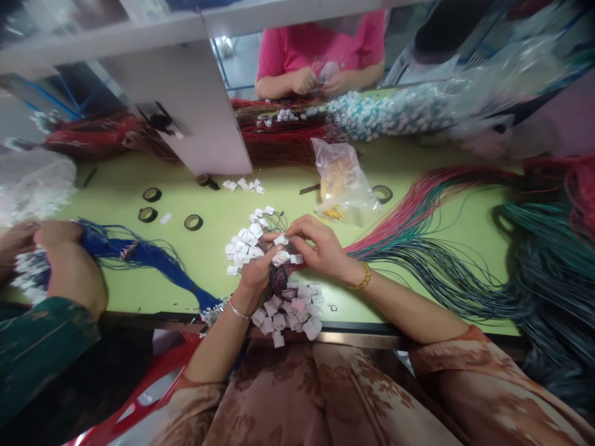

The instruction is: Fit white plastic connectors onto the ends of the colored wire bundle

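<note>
Along the near edge of the light-green tabletop (360,303) lies a cluster of boxy white plastic connectors (292,313). Just beyond, the left hand (255,272) is closed around a bundle of thin dark wires (279,282), while the right hand (320,244) has thumb and forefinger bent at a small white plastic connector (281,240), though whether they grip it I cannot tell. Farther off sit a clear plastic bag of yellow pieces (341,176) and a co-worker in a pink shirt (320,52).

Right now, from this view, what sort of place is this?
Probably a wire-assembly workshop: long coloured wires and many white connectors crowd the green bench, and a person in a pink top is opposite.
</note>
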Motion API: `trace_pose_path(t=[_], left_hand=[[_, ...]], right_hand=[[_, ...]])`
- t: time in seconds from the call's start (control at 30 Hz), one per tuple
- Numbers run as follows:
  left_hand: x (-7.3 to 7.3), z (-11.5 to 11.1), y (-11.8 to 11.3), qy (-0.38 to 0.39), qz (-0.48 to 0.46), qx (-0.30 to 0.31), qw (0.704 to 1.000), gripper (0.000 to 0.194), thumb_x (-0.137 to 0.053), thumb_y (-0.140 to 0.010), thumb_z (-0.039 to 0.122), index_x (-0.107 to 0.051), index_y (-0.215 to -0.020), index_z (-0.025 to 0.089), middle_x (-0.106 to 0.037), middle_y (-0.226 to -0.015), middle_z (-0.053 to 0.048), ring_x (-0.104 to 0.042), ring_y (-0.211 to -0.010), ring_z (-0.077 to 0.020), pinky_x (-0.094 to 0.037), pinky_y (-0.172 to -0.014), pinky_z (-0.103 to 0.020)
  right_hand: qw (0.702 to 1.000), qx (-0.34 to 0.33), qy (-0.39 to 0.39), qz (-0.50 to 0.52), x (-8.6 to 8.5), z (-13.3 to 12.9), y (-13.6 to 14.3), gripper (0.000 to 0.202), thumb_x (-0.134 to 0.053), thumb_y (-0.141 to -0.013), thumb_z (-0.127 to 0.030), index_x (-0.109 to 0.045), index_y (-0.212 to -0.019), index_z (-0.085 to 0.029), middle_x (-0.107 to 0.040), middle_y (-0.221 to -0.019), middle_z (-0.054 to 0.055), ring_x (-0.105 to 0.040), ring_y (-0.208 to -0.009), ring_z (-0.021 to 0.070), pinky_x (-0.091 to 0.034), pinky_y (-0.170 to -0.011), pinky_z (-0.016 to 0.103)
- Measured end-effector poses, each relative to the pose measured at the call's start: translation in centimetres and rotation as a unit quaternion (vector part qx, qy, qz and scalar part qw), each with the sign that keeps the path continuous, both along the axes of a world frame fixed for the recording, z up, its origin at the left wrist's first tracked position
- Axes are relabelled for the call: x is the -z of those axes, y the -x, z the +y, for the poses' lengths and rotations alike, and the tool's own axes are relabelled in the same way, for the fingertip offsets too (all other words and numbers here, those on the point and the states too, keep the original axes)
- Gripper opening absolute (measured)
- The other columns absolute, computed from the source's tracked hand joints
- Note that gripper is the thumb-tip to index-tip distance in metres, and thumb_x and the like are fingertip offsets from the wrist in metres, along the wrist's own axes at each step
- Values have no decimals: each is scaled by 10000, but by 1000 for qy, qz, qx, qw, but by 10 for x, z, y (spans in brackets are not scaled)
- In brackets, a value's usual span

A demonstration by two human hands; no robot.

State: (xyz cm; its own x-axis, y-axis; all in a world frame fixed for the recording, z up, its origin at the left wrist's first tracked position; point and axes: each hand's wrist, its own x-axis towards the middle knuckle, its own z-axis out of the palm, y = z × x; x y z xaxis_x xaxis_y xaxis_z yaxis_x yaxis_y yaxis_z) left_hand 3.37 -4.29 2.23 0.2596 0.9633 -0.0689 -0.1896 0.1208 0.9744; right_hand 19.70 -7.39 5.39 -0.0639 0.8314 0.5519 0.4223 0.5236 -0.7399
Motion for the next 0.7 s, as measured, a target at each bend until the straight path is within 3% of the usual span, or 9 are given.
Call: trace_pose_path(t=[0.17,0.47,0.57,0.7], left_hand=[[1,1,0,-18,-10,-12,1000,169,-817,-672,355,-716,-776,268,-737,-824,-6,-682,-781,-217,-558,-817,-365],[5,2,2,-77,47,-11,996,125,-774,-721,314,-722,-831,285,-740,-848,-22,-693,-842,-220,-540,-821,-355],[10,3,1,-114,73,-21,991,100,-743,-745,336,-720,-829,284,-728,-800,-35,-693,-923,-246,-534,-888,-377],[21,1,2,-114,101,-79,985,102,-728,-750,361,-711,-799,273,-705,-737,-44,-688,-914,-271,-527,-911,-414]], right_hand=[[999,2,-41,-10,2,0,4,145,-494,-952,-148,-626,-913,-193,-652,-867,44,-607,-828,156,-487,-754,297],[998,43,-19,-51,5,-3,3,63,-515,-948,-165,-555,-989,-191,-683,-810,21,-626,-697,136,-487,-654,255],[993,49,-43,-98,10,-5,6,156,-477,-961,-154,-557,-1093,-177,-717,-881,59,-656,-744,161,-521,-693,276],[986,64,-66,-138,20,-12,20,388,-428,-930,-101,-490,-1307,-170,-729,-1091,118,-695,-867,189,-558,-767,299]])
